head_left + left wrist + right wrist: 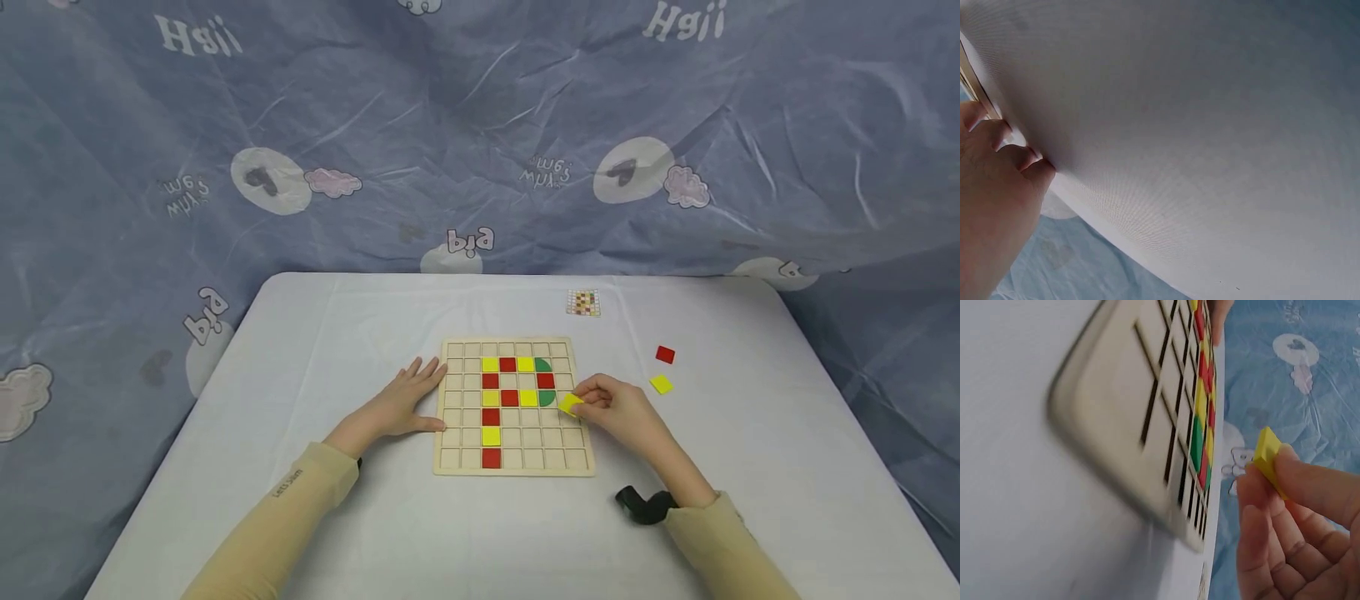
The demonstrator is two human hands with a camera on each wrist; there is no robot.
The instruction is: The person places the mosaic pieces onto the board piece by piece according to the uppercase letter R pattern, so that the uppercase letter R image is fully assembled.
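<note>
A wooden grid board (pixel 514 460) lies on the white table, with red, yellow and green tiles set in its cells. My right hand (pixel 611 406) pinches a yellow square tile (pixel 570 403) just over the board's right edge; the same yellow tile (pixel 1267 456) shows between thumb and fingers (pixel 1260 487) in the right wrist view, beside the board (pixel 1141 425). My left hand (pixel 405 398) lies flat on the table, fingers straight, touching the board's left edge. In the left wrist view that hand (pixel 997 187) rests on the white cloth.
A loose red tile (pixel 664 354) and a loose yellow tile (pixel 661 384) lie on the table right of the board. A small pattern card (pixel 583 302) sits near the far edge. A blue printed sheet (pixel 480 125) hangs behind the table.
</note>
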